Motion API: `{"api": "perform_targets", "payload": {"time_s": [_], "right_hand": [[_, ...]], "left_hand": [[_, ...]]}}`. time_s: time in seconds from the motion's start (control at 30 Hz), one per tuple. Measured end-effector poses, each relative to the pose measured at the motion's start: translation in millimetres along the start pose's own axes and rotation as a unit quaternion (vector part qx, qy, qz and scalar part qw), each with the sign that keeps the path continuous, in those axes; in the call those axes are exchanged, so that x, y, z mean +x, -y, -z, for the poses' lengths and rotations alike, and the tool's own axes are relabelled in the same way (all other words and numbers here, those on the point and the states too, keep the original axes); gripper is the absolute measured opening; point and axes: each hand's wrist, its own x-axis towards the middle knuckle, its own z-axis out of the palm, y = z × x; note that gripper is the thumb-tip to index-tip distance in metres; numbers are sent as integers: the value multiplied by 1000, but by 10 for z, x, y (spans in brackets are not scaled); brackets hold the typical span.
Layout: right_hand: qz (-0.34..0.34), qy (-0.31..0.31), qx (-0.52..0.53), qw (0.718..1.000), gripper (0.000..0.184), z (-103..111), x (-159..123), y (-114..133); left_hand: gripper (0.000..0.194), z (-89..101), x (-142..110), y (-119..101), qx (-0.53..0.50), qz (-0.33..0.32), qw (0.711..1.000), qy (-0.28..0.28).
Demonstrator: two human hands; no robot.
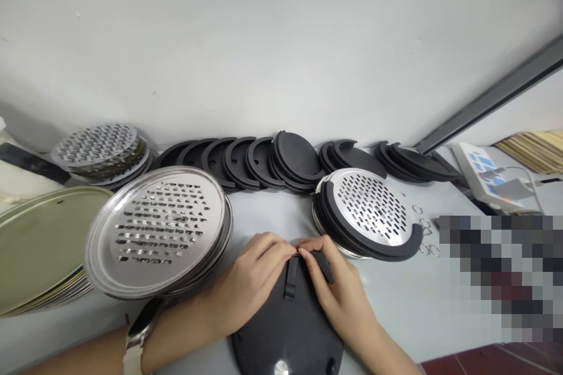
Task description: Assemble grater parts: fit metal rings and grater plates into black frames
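A round black plastic disc (285,328) lies in front of me at the bottom of the view, its lower end cut off by the frame. Near its far edge is a narrow raised black tab (291,281). My left hand (261,272) and my right hand (336,278) meet at that edge just beyond the tab. Both are closed, with thumbs and fingertips pinching there and almost touching. Whether something small sits between the fingertips is hidden. Left of my hands is a stack of round metal grater plates (153,234).
Right stands another stack of perforated metal plates with black rims (373,211), beside several small metal rings (424,234). Several black discs (294,158) line the wall. Left are green round trays (39,240) and more grater plates (99,146). A white power strip (479,176) lies far right.
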Motion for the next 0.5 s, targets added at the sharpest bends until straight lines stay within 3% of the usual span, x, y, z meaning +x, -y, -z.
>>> {"api": "perform_targets", "payload": {"time_s": [0.5], "right_hand": [[-14,8,-4,1000,8,5,3,7]], "left_hand": [[23,-39,-2,20,-8,-12,999,-47]]}}
